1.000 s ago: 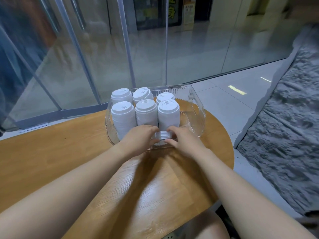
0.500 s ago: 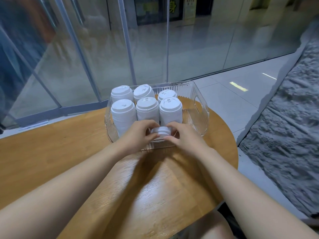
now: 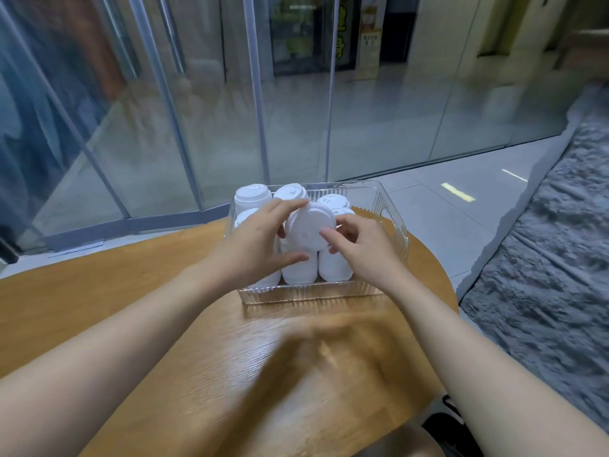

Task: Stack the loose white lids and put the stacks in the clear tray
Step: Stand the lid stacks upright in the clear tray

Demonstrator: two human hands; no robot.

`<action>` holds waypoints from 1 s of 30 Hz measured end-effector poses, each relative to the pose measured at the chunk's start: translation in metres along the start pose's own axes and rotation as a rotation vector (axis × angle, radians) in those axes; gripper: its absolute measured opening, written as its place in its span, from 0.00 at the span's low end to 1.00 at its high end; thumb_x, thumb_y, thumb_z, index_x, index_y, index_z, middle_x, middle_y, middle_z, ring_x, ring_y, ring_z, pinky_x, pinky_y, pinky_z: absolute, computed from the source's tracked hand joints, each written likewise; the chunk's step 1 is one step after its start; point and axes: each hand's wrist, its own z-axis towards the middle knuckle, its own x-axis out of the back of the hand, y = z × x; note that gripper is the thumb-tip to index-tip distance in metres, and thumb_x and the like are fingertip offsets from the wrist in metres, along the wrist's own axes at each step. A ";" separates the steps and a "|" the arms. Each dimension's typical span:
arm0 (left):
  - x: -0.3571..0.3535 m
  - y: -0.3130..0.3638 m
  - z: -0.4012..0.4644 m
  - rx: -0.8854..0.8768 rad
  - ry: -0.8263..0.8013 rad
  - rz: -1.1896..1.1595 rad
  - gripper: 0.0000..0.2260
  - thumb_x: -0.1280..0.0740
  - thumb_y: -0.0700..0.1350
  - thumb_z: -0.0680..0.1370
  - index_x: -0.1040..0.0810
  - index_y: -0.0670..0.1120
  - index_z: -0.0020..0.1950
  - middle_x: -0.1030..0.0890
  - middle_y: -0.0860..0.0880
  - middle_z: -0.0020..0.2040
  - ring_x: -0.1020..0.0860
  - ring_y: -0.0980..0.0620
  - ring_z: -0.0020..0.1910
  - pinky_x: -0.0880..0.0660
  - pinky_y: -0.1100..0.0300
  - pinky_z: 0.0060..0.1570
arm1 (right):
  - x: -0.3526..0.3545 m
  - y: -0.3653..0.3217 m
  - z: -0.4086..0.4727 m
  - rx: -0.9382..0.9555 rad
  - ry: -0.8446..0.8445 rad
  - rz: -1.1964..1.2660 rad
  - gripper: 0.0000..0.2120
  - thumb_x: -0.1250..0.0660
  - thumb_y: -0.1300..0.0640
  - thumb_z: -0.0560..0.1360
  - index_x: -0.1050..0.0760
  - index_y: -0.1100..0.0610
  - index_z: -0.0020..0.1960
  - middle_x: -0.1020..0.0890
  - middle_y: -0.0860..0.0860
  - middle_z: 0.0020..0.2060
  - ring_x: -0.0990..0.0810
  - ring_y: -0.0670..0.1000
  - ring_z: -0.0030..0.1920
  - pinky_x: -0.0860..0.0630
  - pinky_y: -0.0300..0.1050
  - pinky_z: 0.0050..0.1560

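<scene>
I'm seeing the tray (image 3: 392, 222) sitting on the table (image 3: 99, 308) at its far edge, lid stacks (image 3: 334, 268) standing in its left part. My hands are holding one lid (image 3: 308, 230) tilted above the front stacks, left hand (image 3: 255, 240) left of it, right hand (image 3: 357, 247) right.

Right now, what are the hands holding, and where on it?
A small stack of white lids, tilted above the clear tray. The left hand grips its left rim; the right hand pinches its right rim.

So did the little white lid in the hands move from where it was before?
Yes. The white lid has gone up: it was low at the clear tray's near wall, and now both hands hold it tilted above the front middle lid stack.
</scene>
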 end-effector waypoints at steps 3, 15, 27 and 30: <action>0.008 -0.004 0.014 -0.024 -0.014 0.146 0.43 0.19 0.54 0.70 0.37 0.55 0.79 0.31 0.58 0.62 0.27 0.54 0.57 0.26 0.55 0.53 | 0.000 -0.017 0.014 -0.049 -0.020 0.014 0.11 0.30 0.50 0.81 0.17 0.57 0.48 0.14 0.51 0.36 0.16 0.46 0.37 0.25 0.39 0.41; 0.005 -0.039 0.070 0.185 -0.085 0.312 0.40 0.27 0.73 0.67 0.29 0.54 0.72 0.18 0.50 0.56 0.24 0.47 0.58 0.37 0.53 0.61 | -0.006 -0.033 0.050 -0.207 -0.038 -0.123 0.20 0.31 0.49 0.81 0.28 0.53 0.71 0.15 0.48 0.49 0.19 0.40 0.34 0.32 0.34 0.34; -0.006 -0.064 0.078 0.186 -0.086 0.241 0.39 0.27 0.75 0.65 0.25 0.55 0.68 0.20 0.55 0.53 0.26 0.50 0.59 0.38 0.51 0.64 | -0.009 -0.025 0.060 -0.081 -0.120 -0.375 0.25 0.24 0.47 0.76 0.25 0.52 0.69 0.16 0.46 0.51 0.23 0.47 0.49 0.28 0.44 0.45; -0.007 -0.068 0.080 0.165 -0.079 0.246 0.37 0.27 0.75 0.65 0.22 0.55 0.66 0.21 0.57 0.50 0.25 0.51 0.57 0.37 0.49 0.65 | -0.009 -0.023 0.061 -0.070 -0.149 -0.434 0.22 0.24 0.45 0.76 0.24 0.51 0.66 0.16 0.47 0.52 0.22 0.50 0.52 0.25 0.48 0.48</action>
